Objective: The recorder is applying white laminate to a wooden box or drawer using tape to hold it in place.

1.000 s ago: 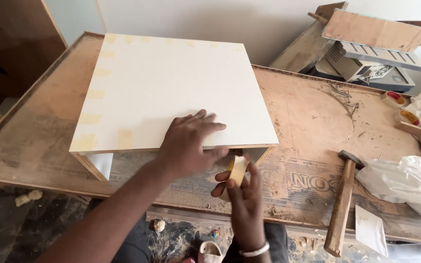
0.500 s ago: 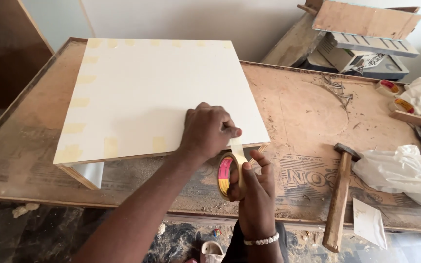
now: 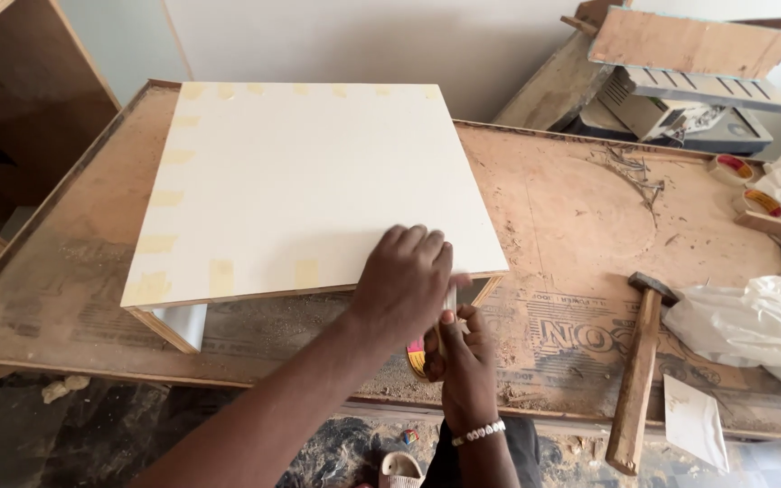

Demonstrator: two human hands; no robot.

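One white panel (image 3: pixel 309 185) lies flat atop a box on the plywood tabletop (image 3: pixel 571 226); its left, far and near edges carry short strips of tan tape, about fifteen visible, some faint against the white. The left hand (image 3: pixel 401 282) presses palm-down on the panel's near right corner, fingers bent over the edge. The right hand (image 3: pixel 463 361) sits just below that corner, fingers closed around one tape roll (image 3: pixel 418 357); only a sliver of the roll's yellow and pink rim shows, the rest hidden behind both hands. A narrow strip of tape runs up from the roll to the panel edge, mostly covered by the left hand. One hammer (image 3: pixel 639 366) with a wooden handle lies on the tabletop to the right, well apart from the hands. Two further tape rolls (image 3: pixel 732 168) rest near the far right edge, beside one crumpled plastic bag (image 3: pixel 748 321), which is cut off by the frame. A stack of boards (image 3: pixel 680 63) stands beyond the tabletop; its contents are hard to make out. The box's underside is hidden, one pale wall showing at the near left corner.
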